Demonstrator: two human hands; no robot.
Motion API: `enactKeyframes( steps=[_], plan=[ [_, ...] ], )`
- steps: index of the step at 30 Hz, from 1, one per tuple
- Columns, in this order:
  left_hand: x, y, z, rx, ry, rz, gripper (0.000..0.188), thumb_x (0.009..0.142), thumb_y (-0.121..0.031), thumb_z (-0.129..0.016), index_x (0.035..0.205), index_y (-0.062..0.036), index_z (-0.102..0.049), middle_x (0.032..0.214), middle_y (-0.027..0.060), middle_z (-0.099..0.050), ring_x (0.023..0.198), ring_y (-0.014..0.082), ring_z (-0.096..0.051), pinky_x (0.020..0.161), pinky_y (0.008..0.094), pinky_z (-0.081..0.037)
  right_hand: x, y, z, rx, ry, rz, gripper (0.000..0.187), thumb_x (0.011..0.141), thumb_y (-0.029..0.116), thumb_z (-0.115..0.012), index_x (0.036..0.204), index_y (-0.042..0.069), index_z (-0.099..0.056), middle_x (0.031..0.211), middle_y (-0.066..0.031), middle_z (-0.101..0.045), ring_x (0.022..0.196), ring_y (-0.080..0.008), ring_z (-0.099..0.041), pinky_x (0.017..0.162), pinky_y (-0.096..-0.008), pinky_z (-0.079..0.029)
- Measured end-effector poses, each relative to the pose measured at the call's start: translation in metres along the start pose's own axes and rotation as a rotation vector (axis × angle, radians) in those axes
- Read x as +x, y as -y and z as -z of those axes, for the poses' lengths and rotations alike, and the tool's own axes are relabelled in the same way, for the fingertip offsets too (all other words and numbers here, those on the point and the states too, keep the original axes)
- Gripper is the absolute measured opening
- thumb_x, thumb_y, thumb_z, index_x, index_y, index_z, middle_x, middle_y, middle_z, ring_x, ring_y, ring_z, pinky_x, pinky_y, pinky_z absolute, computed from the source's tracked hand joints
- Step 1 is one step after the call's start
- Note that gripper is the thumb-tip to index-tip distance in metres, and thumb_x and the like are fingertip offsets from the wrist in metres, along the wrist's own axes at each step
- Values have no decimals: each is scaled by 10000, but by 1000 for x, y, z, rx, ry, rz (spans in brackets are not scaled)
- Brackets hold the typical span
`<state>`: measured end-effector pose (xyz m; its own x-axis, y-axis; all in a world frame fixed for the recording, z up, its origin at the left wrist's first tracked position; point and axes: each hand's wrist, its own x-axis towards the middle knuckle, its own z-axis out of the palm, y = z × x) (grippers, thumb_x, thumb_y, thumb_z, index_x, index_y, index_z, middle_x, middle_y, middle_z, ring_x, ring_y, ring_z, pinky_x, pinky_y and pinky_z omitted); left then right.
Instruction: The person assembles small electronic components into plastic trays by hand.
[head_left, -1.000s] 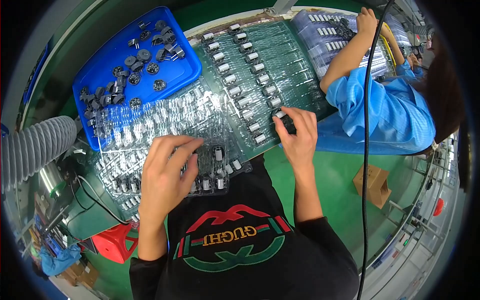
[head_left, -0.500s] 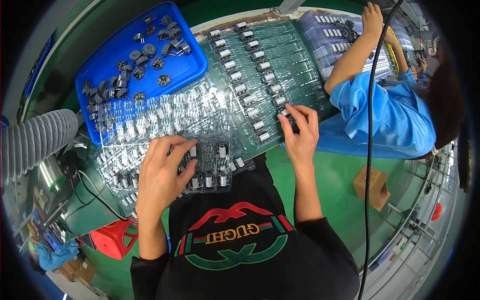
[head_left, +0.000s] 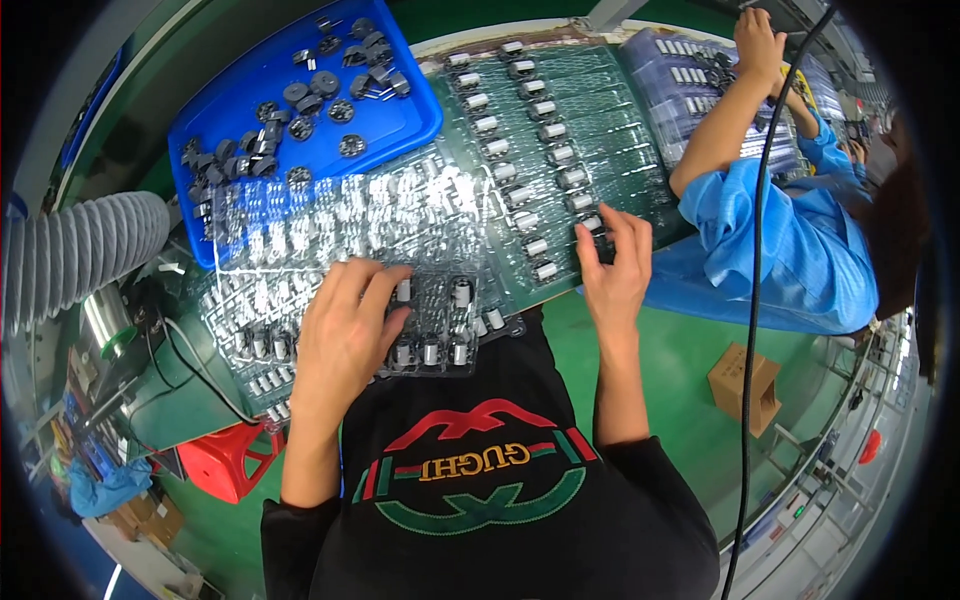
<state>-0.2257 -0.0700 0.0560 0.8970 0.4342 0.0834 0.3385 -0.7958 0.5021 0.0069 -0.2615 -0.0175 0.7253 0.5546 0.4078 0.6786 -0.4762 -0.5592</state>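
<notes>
My left hand [head_left: 350, 325] is over a clear plastic tray [head_left: 330, 225] at left centre, curled with thumb and index finger bracketing a small silver-white cylindrical part [head_left: 403, 291]. Similar dark-based cylindrical parts [head_left: 430, 353] line the tray's near edge. Farther right, my right hand [head_left: 617, 270] has its thumb and index finger at another cylindrical part [head_left: 592, 224], low in the second column. That column and the one to its left [head_left: 498, 148] stand on a transparent ribbed tray [head_left: 610, 130]. How firmly the fingertips press on either part is hard to see.
A blue bin [head_left: 420, 120] at the back left holds several loose dark round parts. A grey hose [head_left: 90, 255] and a solder spool [head_left: 108, 322] are at the left. To the right, a co-worker's blue sleeve [head_left: 740, 210] reaches over stacked trays; a black cable [head_left: 757, 280] hangs between us.
The whole view has shifted slightly, so the bench, bin and trays appear a little farther right. Both hands keep nearly the same pose beside their parts.
</notes>
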Motion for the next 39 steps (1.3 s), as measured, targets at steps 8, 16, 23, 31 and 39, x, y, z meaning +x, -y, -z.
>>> enactKeyframes(
  steps=[8, 16, 23, 31, 39],
  plan=[
    [-2, 7, -10, 86, -70, -134, 391, 723, -38, -798, 1093, -37, -671, 1001, 92, -612, 857, 297, -614, 740, 408, -517, -1, -3, 7, -28, 48, 13, 428, 817, 139, -831, 1180, -3, -656, 1115, -154, -592, 975, -323, -619, 800, -385, -520],
    [6, 11, 5, -7, -31, -221, 371, 686, -44, -784, 1028, -36, -641, 1046, 94, -639, 928, 278, -649, 780, 384, -540, 1, 21, 24, -64, -45, 189, 411, 770, 86, -813, 1150, 13, -678, 1084, -146, -601, 977, -335, -579, 860, -422, -478],
    [12, -17, 11, -437, 69, -98, 380, 682, 18, -783, 1032, -18, -641, 982, 119, -695, 852, 312, -684, 756, 383, -565, -16, 95, 35, 514, 342, 253, 432, 702, 71, -878, 1097, -12, -725, 1177, -150, -631, 964, -266, -664, 823, -350, -562],
    [36, -52, 2, -358, 128, -119, 774, 709, 7, -789, 1425, -84, -511, 956, 110, -676, 758, 258, -646, 681, 367, -545, -5, 80, 44, 433, 399, 224, 419, 702, 46, -864, 1083, -21, -703, 1109, -153, -681, 904, -285, -691, 769, -357, -575],
    [52, -63, 0, -101, 182, -361, 797, 758, -37, -711, 1497, -1, -416, 860, 78, -608, 812, 244, -614, 739, 371, -560, -8, 77, 49, 489, 414, 148, 415, 737, -42, -771, 1144, -20, -693, 1090, -130, -651, 883, -255, -689, 718, -335, -572]
  ],
)
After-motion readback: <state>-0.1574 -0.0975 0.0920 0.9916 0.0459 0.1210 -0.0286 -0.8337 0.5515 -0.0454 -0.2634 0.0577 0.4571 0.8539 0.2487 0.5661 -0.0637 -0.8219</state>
